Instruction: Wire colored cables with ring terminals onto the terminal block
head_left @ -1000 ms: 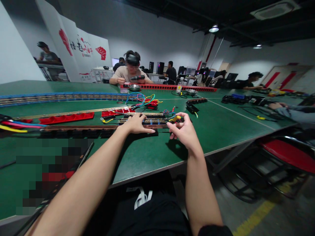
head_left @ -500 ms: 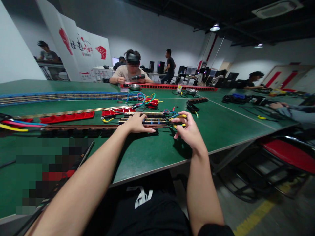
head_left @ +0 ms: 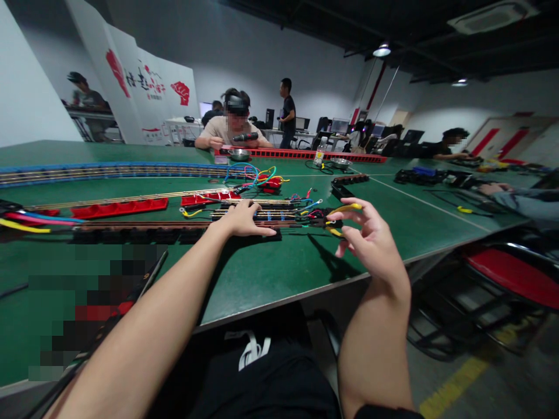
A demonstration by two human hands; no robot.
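My left hand point(head_left: 244, 220) lies with fingers spread on a black rail assembly point(head_left: 279, 216) with brass strips and blue parts. To its right, my right hand point(head_left: 364, 230) has its fingers around the yellow handles of pliers point(head_left: 349, 208). The handles are spread apart, and the dark head points left toward thin coloured wires point(head_left: 309, 210) at the assembly's right end. Whether the jaws touch a wire is too small to tell. A yellow cable with a ring end point(head_left: 191, 213) lies left of my left hand.
Red trays point(head_left: 120, 208) and a long blue rail point(head_left: 109, 171) lie beyond my left arm. Behind are a red strip point(head_left: 279, 153), a bottle point(head_left: 321, 152) and metal bowls point(head_left: 239, 154). A person point(head_left: 233, 125) sits opposite. A red stool point(head_left: 515, 273) stands right.
My right hand has moved right with the pliers, away from the assembly's end. My left hand has stayed in place. A standing person in the background has shifted left.
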